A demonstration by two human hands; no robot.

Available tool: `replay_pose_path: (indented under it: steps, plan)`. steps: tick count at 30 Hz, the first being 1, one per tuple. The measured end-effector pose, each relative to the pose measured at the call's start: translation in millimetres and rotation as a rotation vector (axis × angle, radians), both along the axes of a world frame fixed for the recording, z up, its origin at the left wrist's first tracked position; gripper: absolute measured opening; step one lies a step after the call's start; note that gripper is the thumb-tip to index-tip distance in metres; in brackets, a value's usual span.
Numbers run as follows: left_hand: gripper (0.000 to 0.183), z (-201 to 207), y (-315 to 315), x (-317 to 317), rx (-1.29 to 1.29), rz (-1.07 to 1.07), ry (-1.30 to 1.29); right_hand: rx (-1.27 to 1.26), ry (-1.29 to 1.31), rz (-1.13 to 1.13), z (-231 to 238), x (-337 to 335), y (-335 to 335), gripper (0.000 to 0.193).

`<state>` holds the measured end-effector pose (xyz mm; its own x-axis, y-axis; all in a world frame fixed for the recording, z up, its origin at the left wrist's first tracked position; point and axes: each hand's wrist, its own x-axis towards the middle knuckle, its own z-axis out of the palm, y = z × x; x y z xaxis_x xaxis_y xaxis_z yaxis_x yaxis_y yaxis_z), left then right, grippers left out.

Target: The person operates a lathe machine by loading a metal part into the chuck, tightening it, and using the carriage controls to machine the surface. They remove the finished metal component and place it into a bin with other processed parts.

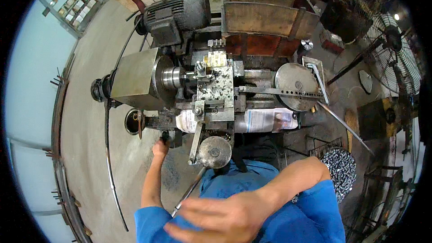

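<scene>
My left hand [159, 149] reaches out beside the front of a small lathe, its fingers closed at a small dark piece [165, 137] whose kind I cannot make out. My right hand [227, 216] is low in front of my body, slightly blurred, fingers stretched apart and nothing seen in it. Beneath its fingertips runs a metal lever rod [191, 189], leading up to a round metal disc [214, 152]; whether they touch I cannot tell. Ahead, the chuck [173, 78] faces a tool slide [216, 87] strewn with dark chips.
A dark round pot [134, 122] sits left of the lathe bed. A larger disc [295, 85] with a long rod [346, 128] stands right. Beyond are a motor [177, 13] and a wooden-sided bin [265, 18]. A container of small metal parts [339, 171] and a fan [393, 45] stand right.
</scene>
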<state>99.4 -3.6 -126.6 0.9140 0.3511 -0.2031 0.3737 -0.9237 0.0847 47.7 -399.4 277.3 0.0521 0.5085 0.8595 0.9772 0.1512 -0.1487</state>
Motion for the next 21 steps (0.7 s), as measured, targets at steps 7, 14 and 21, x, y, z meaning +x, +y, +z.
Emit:
replay_pose_path:
  steps: [7, 14, 21]
  plan:
    - [0.046, 72, 37, -42, -0.420, 0.086, 0.041, 0.214, 0.156, -0.104, 4, -21, 8, 0.029]
    - [0.029, 233, 76, -76, -0.095, 0.129, -0.479, -0.447, 0.012, -0.297, 11, 77, -2, 0.053]
    - [0.038, 236, 167, -171, 0.121, 0.515, -0.385, -1.010, -0.010, -0.690, -88, 205, 96, 0.030]
